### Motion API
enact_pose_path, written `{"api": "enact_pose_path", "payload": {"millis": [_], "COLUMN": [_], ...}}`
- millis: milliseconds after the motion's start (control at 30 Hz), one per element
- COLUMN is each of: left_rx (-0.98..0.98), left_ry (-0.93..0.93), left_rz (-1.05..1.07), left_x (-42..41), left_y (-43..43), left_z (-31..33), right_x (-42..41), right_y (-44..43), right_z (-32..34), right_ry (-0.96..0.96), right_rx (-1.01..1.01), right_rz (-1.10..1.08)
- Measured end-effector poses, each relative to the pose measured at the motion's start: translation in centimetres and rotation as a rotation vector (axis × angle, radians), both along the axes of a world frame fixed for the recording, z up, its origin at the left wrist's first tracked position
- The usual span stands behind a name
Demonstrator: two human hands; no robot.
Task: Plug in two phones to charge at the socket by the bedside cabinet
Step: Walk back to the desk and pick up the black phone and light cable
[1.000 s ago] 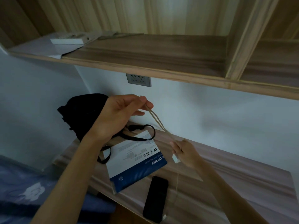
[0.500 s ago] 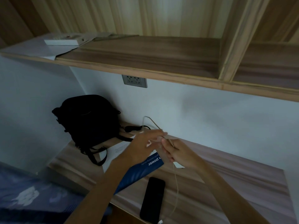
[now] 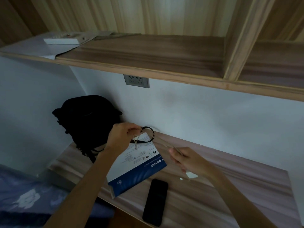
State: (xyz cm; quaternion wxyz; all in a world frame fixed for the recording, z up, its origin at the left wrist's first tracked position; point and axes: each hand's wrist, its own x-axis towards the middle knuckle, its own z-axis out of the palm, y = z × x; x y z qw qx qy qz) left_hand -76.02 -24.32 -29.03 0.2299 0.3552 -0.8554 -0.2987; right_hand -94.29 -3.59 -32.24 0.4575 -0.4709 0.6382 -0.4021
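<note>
A thin pale charging cable (image 3: 162,143) stretches between my two hands above the wooden cabinet top (image 3: 230,186). My left hand (image 3: 122,137) pinches one stretch of it, and a small loop hangs below the fingers. My right hand (image 3: 187,160) grips the other stretch, with a white charger plug (image 3: 190,175) under the palm. One black phone (image 3: 155,202) lies face up near the cabinet's front edge. The grey wall socket (image 3: 136,81) sits on the wall just under the upper shelf, above and left of my hands.
A black bag (image 3: 87,119) stands in the left corner, its strap trailing onto the cabinet. A blue and white packet (image 3: 139,168) lies beside it, overhanging the front edge. A white box (image 3: 61,40) rests on the upper shelf (image 3: 148,53). Patterned bedding (image 3: 24,198) lies lower left.
My hands, close together half a second ago, have drawn apart: the left moved up and left, the right moved right, pulling the cable out between them.
</note>
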Motion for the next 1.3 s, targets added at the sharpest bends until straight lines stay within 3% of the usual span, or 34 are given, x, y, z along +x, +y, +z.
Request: {"api": "enact_pose_path", "payload": {"millis": [367, 633, 933, 1300], "left_rx": [0.167, 0.223, 0.328, 0.310], "left_ry": [-0.203, -0.535, -0.846, -0.823], "left_rz": [0.001, 0.047, 0.064, 0.144], "left_x": [-0.2, 0.3, 0.2, -0.8], "left_y": [4.7, 10.8, 16.9, 17.5], "left_z": [-6.0, -12.8, -19.8, -21.2], "right_x": [1.8, 2.2, 1.7, 0.4], "right_y": [0.0, 2.4, 4.1, 5.0], "right_z": [-2.6, -5.8, -6.4, -5.7], "right_ry": [-0.187, -0.251, -0.224, -0.256], "right_rx": [0.103, 0.169, 0.236, 0.177], "right_rz": [-0.262, -0.400, -0.390, -0.348]}}
